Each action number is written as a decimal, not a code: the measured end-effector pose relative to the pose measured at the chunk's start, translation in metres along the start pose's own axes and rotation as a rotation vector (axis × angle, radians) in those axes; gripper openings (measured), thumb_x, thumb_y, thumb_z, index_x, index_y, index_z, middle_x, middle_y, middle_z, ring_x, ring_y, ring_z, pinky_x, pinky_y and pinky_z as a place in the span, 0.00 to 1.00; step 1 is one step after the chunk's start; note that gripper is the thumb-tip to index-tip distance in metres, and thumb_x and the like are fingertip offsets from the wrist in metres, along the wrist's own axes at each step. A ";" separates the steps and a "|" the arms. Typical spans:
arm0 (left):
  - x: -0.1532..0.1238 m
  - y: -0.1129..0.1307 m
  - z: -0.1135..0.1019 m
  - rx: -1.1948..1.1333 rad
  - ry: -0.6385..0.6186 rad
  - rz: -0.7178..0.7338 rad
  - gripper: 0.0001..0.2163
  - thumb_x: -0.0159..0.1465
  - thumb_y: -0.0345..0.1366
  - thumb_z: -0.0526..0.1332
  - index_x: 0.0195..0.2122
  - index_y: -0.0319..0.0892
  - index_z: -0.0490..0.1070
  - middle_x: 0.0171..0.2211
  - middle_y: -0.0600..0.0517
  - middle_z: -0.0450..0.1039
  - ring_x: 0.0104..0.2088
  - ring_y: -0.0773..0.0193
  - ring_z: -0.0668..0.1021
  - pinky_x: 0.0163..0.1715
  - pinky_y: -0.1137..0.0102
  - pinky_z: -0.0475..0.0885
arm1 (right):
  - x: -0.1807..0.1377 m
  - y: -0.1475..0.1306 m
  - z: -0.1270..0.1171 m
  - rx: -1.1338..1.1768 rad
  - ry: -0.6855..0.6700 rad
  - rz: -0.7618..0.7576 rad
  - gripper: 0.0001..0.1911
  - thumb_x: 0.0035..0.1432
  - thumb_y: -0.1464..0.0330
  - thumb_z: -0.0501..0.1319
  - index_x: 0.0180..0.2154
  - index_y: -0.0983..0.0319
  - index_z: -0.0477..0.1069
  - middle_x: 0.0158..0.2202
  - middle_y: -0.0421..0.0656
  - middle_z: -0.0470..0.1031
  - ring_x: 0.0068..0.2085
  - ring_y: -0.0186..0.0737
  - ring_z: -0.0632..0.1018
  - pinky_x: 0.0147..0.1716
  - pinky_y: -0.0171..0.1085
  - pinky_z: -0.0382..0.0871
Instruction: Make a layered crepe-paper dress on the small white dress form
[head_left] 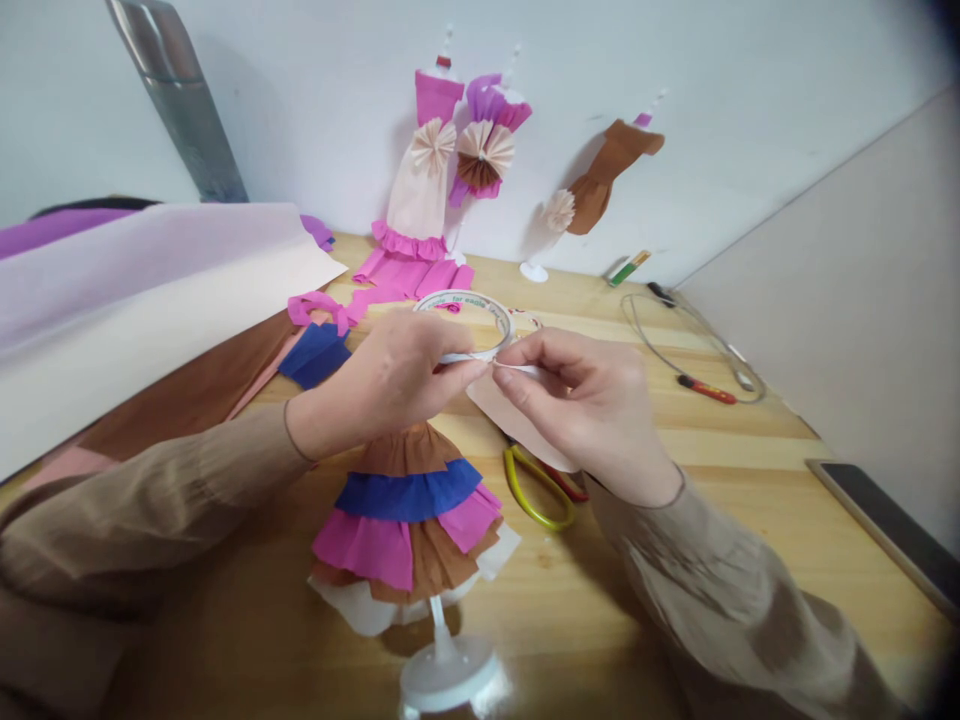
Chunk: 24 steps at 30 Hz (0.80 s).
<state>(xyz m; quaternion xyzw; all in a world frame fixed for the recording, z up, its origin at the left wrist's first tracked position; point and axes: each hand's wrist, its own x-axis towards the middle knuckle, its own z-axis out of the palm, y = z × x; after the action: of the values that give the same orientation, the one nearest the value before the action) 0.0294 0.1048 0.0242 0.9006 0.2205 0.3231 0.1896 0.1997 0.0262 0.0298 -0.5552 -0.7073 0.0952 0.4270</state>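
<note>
My left hand (394, 380) is closed round a white tape roll (469, 305), held above the wooden table (750, 520). My right hand (585, 400) pinches the free end of the tape right beside the left fingertips. A pale paper piece (517, 425) hangs under my right hand. Below both hands stands a small mannequin with a layered crepe-paper skirt (409, 525) in brown, blue, pink and white, on a clear stand (448, 675).
Yellow-handled scissors (536, 495) lie under my right wrist. Large crepe sheets (135, 300) cover the left. Three dressed paper mannequins (424, 170) stand by the wall. A wire loop (690, 345), a red-handled tool (706, 390) and a phone (889, 525) lie at right.
</note>
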 end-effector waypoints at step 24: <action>0.000 -0.010 0.001 -0.037 0.052 0.103 0.07 0.63 0.35 0.62 0.39 0.39 0.76 0.37 0.47 0.79 0.39 0.61 0.78 0.42 0.66 0.71 | 0.001 0.014 0.005 0.237 -0.016 0.178 0.03 0.52 0.69 0.64 0.31 0.61 0.74 0.28 0.40 0.77 0.27 0.35 0.73 0.26 0.36 0.65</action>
<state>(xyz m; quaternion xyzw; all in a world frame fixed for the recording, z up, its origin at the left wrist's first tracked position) 0.0270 0.1130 0.0180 0.8983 0.1730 0.3599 0.1834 0.2058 0.0339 0.0184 -0.5606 -0.6426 0.2197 0.4739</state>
